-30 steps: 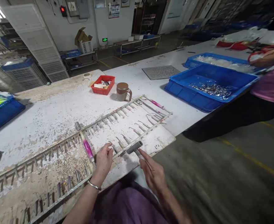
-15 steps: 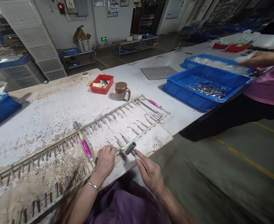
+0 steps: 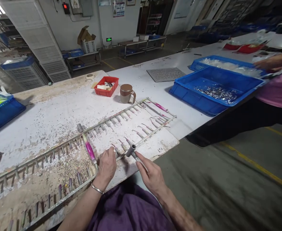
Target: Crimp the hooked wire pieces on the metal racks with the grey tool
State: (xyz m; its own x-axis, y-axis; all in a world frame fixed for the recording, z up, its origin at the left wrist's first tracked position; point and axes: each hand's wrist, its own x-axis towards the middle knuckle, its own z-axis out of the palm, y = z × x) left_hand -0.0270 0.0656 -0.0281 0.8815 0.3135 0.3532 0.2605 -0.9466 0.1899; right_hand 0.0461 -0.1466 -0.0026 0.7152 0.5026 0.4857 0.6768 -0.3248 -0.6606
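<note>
Fingers of the right hand [image 3: 152, 175] clasp the hammer [image 3: 131, 151] — shifted leftward at the frame's near rail [image 3: 155, 131], apparently bringing work closer to the left hand [image 3: 107, 163], whose grasp can't be told — over the littered surface [image 3: 71, 106].

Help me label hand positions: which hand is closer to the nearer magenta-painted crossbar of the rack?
Left. The left hand is just right of the crossbar's lower end; the right hand is farther to the right, holding a T-shaped metal tool.
</note>
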